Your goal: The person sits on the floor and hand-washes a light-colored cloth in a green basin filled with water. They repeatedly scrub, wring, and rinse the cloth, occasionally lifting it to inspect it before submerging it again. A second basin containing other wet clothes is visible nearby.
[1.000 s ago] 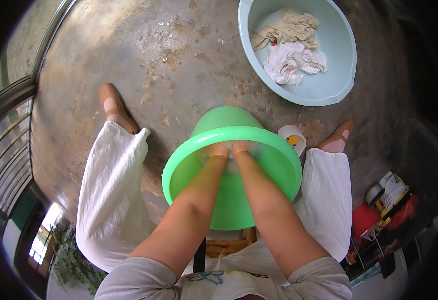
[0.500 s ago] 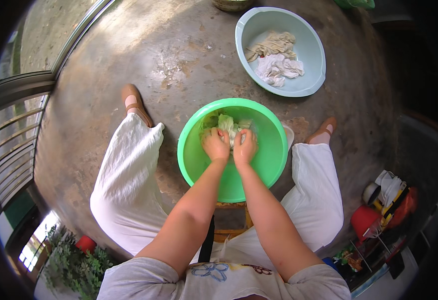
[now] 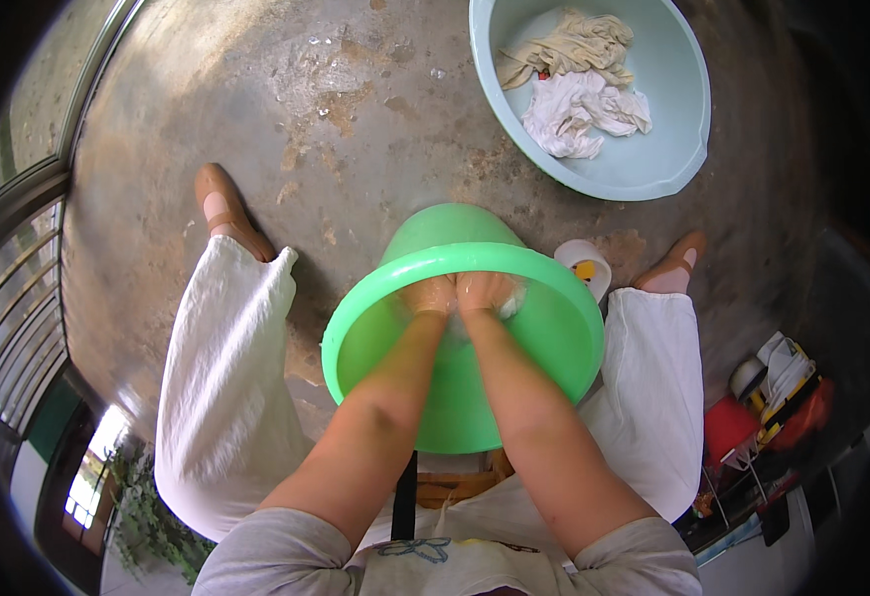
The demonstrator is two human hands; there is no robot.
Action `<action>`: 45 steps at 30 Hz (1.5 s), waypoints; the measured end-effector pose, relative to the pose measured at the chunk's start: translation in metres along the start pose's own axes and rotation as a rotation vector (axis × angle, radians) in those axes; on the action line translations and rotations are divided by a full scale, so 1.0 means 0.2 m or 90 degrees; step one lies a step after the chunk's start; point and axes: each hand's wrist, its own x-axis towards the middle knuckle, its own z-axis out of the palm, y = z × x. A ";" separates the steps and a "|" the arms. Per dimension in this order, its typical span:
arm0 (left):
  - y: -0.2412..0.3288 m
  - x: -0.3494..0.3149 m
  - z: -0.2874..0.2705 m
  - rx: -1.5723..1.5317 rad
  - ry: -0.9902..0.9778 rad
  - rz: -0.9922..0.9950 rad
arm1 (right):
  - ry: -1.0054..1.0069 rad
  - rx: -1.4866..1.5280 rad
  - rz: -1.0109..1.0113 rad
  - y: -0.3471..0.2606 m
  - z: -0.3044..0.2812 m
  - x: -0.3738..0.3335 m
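Note:
A green basin (image 3: 356, 343) between my knees tips toward me, its far wall raised. Both forearms reach down inside it. My left hand (image 3: 428, 295) and my right hand (image 3: 485, 290) press close together under the far rim, which hides most of their fingers. A small white patch of wet cloth (image 3: 512, 301) shows beside the right hand. The rest of the cloth is out of sight. Both hands keep the closed pose that wrapped the white cloth half a second ago.
A pale blue tub (image 3: 673, 99) holds a beige cloth (image 3: 584, 45) and a white cloth (image 3: 574, 114). Right of the basin stands a white container (image 3: 594, 256) with something yellow inside. A wooden stool (image 3: 445, 487) is below; railings line the left, a cluttered rack (image 3: 743, 462) the right.
The basin has tilted toward me, its far side rising and covering my fingers. My hands went deeper behind the rim. My view has shifted, bringing the pale blue tub nearer.

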 end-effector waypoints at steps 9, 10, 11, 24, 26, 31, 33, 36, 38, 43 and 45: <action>0.19 0.02 -0.23 -0.072 0.121 -0.017 | 0.269 0.056 -0.129 0.03 -0.08 0.08; 0.17 -0.05 -0.26 -0.147 0.223 0.053 | 0.299 0.161 -0.168 0.04 -0.12 0.01; 0.14 -0.11 -0.27 -0.219 0.322 0.119 | 0.319 0.215 -0.190 0.05 -0.16 -0.09; -0.05 -0.08 -0.04 0.056 0.152 0.072 | 0.228 0.047 -0.139 0.02 0.13 -0.15; -0.01 -0.01 -0.03 -0.079 0.058 -0.029 | 0.012 0.018 -0.154 -0.02 -0.05 -0.03; 0.21 -0.04 -0.16 -0.231 0.043 -0.198 | 0.003 0.176 -0.215 -0.03 -0.01 0.20; 0.07 0.05 -0.03 0.020 -0.004 -0.149 | -0.050 0.066 -0.227 -0.12 -0.11 0.16; 0.10 0.05 -0.18 -0.009 -0.013 -0.103 | -0.089 -0.010 -0.172 -0.13 -0.17 0.20; 0.06 -0.03 -0.23 -0.212 0.109 -0.019 | 0.084 0.139 -0.232 -0.09 -0.19 0.12; 0.12 -0.25 -0.34 -0.257 0.243 0.196 | 0.240 0.451 -0.293 0.03 -0.28 -0.29; 0.13 -0.27 -0.31 -0.055 0.199 0.308 | 0.275 0.336 -0.210 0.03 -0.22 -0.38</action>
